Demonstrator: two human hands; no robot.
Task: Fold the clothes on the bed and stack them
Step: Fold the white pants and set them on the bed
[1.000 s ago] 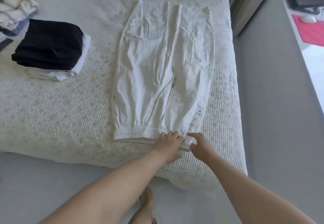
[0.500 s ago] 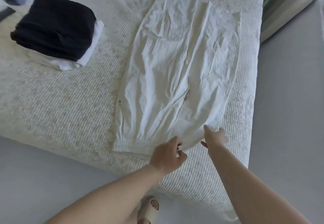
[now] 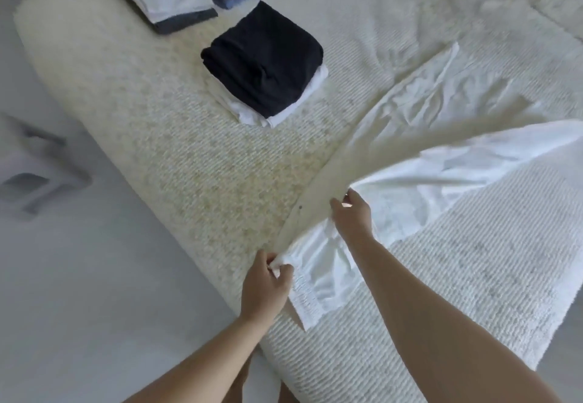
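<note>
Head view: a bed (image 3: 157,156) seen from above, two bare arms reaching in
White trousers (image 3: 441,163): spread across the bed's right side, near edge lifted off the cover
Handling: likely light, soft and floppy, so best taken at the elastic hem and side seam
Left hand (image 3: 265,286): pinches the hem corner, fingers curled
Right hand (image 3: 351,213): grips the raised edge, arm stretched forward
Folded pile (image 3: 268,62): black on white, well apart to the left

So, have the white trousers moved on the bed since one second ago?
Yes. Both hands, left hand and right hand, have lifted the white trousers at their near end off the bed, away from its edge.
</note>
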